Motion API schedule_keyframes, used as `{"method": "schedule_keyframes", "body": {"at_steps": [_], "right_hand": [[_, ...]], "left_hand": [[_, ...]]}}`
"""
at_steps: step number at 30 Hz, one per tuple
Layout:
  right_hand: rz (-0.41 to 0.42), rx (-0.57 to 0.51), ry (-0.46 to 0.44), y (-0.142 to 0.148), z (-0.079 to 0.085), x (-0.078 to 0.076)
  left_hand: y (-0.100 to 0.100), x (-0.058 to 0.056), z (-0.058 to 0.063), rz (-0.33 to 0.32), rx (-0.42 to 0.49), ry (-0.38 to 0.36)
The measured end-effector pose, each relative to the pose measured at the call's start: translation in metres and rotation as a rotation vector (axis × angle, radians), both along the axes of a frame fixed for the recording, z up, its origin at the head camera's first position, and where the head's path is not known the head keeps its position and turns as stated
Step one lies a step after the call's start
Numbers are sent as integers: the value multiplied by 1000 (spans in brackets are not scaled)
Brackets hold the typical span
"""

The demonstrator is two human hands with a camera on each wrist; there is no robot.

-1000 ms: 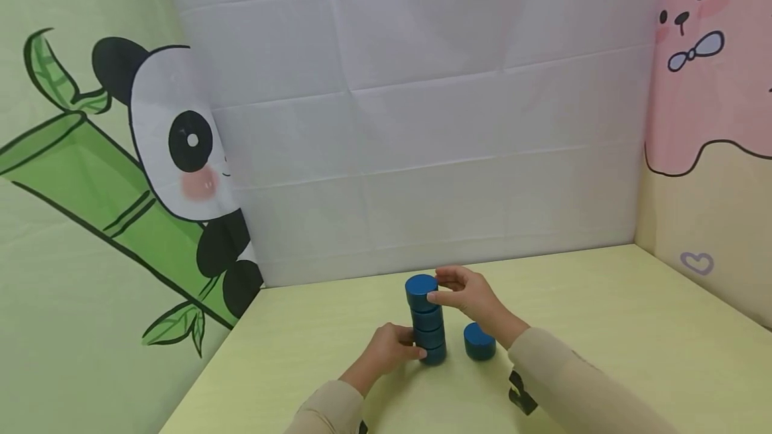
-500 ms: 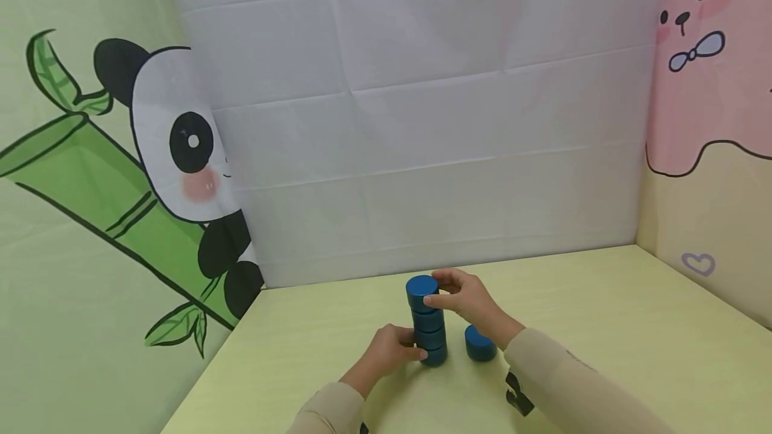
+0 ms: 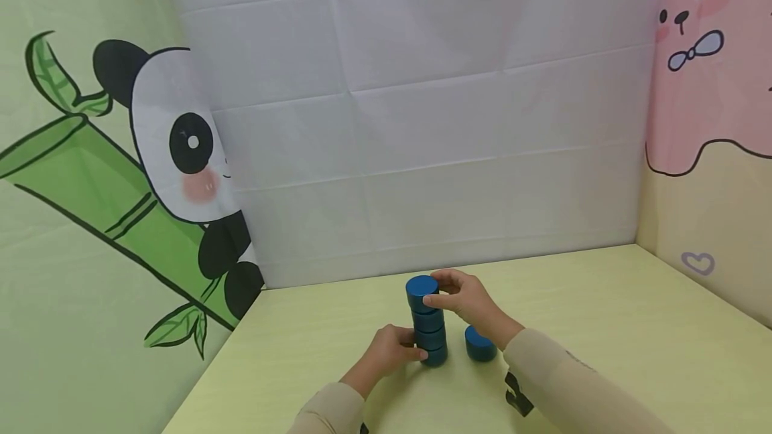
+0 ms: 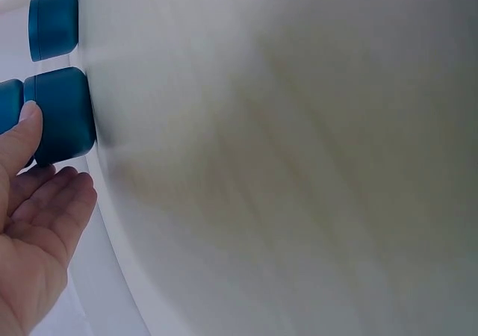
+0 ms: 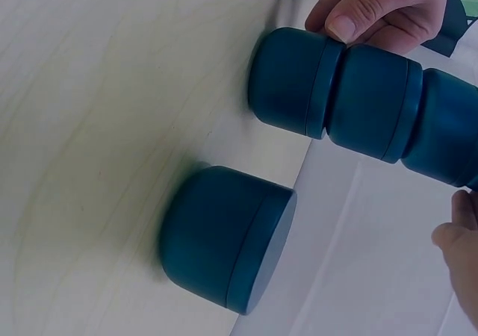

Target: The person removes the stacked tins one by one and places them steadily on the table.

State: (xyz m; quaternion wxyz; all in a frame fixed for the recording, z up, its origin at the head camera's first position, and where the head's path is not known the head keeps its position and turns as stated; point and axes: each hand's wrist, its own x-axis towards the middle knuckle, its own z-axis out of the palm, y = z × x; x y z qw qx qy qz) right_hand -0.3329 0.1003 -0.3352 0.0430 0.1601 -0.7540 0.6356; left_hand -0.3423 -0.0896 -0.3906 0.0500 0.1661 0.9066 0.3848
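Several round blue lidded tins stand upright in one column on the table. My left hand (image 3: 389,350) is at the column's foot, its thumb and fingers around the bottom tin (image 4: 63,119). At the top, my right hand (image 3: 470,297) holds the uppermost tin (image 3: 420,286) between thumb and fingers, from the right. That top tin sits a little left of those beneath it. To the right of the column, a single blue tin (image 5: 224,239) stands apart on the table, partly under my right forearm in the head view. The right wrist view cuts off the column's top.
The pale yellow table (image 3: 326,313) runs back to a white cloth backdrop (image 3: 422,119). Printed panels stand at both sides, with a panda (image 3: 175,132) at left and a pink bear (image 3: 712,106) at right. Beige sleeves (image 3: 573,380) cover my forearms.
Over the first half second my right hand shifts slightly left and down at the top tin. From then to now both hands and the column stay practically still.
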Motion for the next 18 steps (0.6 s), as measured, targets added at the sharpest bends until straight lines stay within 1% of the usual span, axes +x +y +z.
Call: {"method": "schedule_keyframes", "body": {"at_steps": [6,12,18], "right_hand": [[-18,2,14,0,-1,-3],[-24,4,19,1,-1,-5],[-23,-3,19,3,0,-6]], "left_hand": [[2,-3,0,7,-4,-4],[4,-5,-1,2,-4,3],[7,-6,0,10,-9,1]]}}
